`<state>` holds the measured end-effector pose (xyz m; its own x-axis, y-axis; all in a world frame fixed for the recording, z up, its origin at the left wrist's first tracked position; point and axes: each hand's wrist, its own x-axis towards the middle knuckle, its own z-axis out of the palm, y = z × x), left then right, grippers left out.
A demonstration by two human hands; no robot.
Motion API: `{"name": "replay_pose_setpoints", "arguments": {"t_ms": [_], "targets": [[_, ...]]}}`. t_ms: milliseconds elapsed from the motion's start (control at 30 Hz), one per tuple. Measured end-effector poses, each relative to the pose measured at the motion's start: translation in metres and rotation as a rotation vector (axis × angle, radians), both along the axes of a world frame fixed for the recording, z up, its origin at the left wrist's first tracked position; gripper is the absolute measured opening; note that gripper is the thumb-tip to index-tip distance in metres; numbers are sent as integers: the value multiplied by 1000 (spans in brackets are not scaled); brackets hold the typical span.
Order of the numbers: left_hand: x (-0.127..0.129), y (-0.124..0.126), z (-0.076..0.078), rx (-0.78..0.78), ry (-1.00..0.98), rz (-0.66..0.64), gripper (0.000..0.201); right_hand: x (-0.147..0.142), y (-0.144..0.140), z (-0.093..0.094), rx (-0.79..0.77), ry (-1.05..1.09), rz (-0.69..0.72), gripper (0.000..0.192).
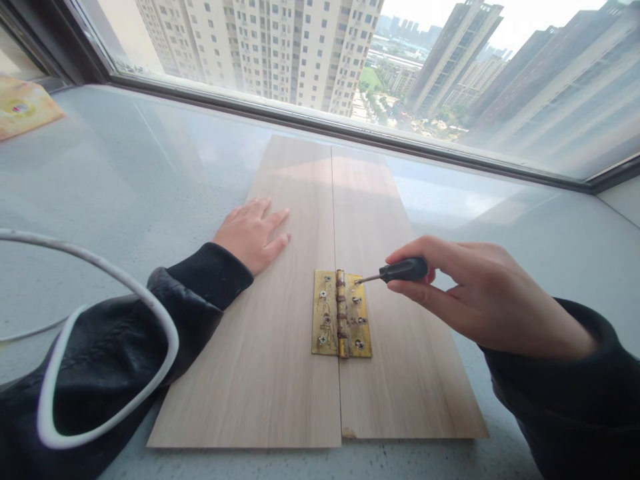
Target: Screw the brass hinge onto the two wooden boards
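Hinge (341,313): brass, lying flat across the seam between the two boards I see.
Screwdriver (395,271): tip on the hinge's upper right screw.
Right hand (475,293): my fingers wrapped round the screwdriver handle, right of the hinge.
Left hand (253,232): fingers spread flat on the left board (270,333), up-left of the hinge.
Right board (400,373): touching the left one.
Windowsill (125,173): under both boards.

Black sleeves (200,287), bare hands (253,233)
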<state>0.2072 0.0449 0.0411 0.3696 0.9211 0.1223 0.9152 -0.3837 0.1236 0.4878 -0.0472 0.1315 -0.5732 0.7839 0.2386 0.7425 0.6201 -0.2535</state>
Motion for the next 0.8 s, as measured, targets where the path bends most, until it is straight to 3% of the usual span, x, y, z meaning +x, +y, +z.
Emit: {"name": "replay_pose_setpoints", "arguments": {"t_ms": [133, 467, 667, 800], "targets": [[0, 0, 1, -4, -2, 5, 56, -7, 0, -2, 81, 15, 7, 20], [0, 0, 0, 5, -12, -3, 57, -23, -3, -7, 259, 19, -216, 38], [0, -1, 1, 8, -3, 1, 56, -21, -1, -11, 200, 35, -256, 35], [1, -2, 2, -3, -3, 12, 56, -17, 2, -13, -12, 194, -184, 28]]}}
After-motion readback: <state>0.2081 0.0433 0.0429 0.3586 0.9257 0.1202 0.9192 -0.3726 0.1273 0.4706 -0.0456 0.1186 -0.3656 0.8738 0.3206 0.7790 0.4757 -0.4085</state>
